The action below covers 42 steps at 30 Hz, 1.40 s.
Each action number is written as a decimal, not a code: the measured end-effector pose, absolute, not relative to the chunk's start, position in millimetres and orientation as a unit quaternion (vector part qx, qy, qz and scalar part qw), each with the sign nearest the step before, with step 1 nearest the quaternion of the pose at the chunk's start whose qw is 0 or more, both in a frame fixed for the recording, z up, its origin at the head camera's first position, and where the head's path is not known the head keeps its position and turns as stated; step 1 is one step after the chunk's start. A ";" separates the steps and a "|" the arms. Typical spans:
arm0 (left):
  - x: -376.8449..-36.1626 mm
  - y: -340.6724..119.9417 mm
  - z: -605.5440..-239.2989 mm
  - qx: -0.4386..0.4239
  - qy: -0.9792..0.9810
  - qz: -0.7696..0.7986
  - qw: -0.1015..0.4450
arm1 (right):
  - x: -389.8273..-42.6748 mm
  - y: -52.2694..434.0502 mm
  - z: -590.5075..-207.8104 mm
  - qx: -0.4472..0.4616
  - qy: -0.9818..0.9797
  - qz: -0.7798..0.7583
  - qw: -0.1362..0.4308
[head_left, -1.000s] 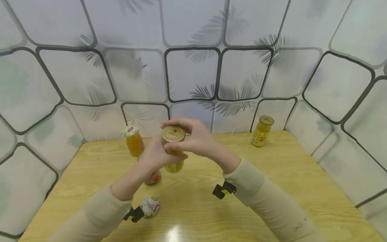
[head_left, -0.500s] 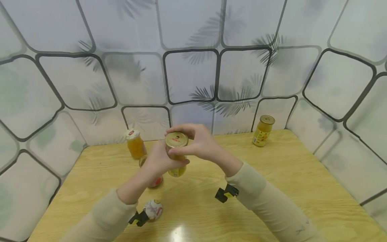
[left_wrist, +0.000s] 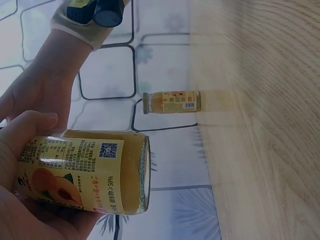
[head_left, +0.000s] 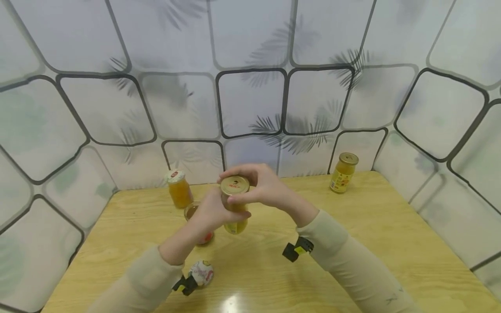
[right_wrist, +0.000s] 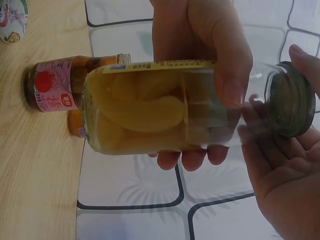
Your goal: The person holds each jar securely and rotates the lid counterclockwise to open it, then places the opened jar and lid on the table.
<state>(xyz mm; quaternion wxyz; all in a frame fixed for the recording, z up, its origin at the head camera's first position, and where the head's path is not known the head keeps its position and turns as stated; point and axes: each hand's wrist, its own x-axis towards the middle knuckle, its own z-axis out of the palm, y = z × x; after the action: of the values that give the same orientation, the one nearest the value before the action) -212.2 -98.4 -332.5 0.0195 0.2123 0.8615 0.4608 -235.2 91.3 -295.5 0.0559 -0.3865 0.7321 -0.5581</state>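
Observation:
Both hands hold a glass jar of yellow fruit pieces [right_wrist: 135,107] upright above the table. My left hand [head_left: 213,213] grips the jar's body, its fingers wrapped round the glass and the yellow label [left_wrist: 75,175]. Fingers and thumb of my right hand [head_left: 268,189] curl round the gold lid [head_left: 235,185], which sits on the jar's mouth. Behind the left hand stands a pink-labelled jar [right_wrist: 55,85] without a lid, partly hidden in the head view. A white printed lid [head_left: 201,273] lies on the table near the left wrist.
An orange jar with a white lid [head_left: 180,193] stands at the back left of the wooden table [head_left: 297,269]. Another gold-lidded yellow jar [head_left: 343,174] stands at the back right, near the patterned wall [head_left: 250,104].
The hands and the held jar have shifted slightly right and down in the head view, which has itself moved a little. Both hands keep their hold on the jar and lid.

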 end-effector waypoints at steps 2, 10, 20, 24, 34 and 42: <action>-212.3 -97.4 -334.3 0.213 0.860 0.463 0.024 | -236.3 93.6 -296.9 -0.393 0.728 -0.558 0.065; -213.4 -95.0 -333.4 0.191 0.867 0.459 0.034 | -240.4 102.1 -296.2 -0.383 0.751 -0.536 0.054; -218.4 -86.0 -334.8 0.202 0.858 0.470 0.035 | -240.9 119.3 -292.7 -0.372 0.754 -0.540 0.037; -221.5 -81.4 -338.7 0.217 0.851 0.478 0.037 | -240.2 125.1 -290.7 -0.359 0.759 -0.542 0.040; -225.3 -78.4 -345.0 0.222 0.838 0.496 0.047 | -239.8 135.8 -284.9 -0.347 0.763 -0.545 0.029; -226.8 -77.0 -353.4 0.190 0.838 0.508 0.058 | -235.4 147.4 -284.3 -0.354 0.766 -0.537 0.018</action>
<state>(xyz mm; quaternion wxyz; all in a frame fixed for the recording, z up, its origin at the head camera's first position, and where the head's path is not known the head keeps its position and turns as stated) -226.8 -77.0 -353.4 0.0584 0.1904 0.8378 0.5083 -235.4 147.4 -284.3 0.0179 -0.3535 0.7661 -0.5365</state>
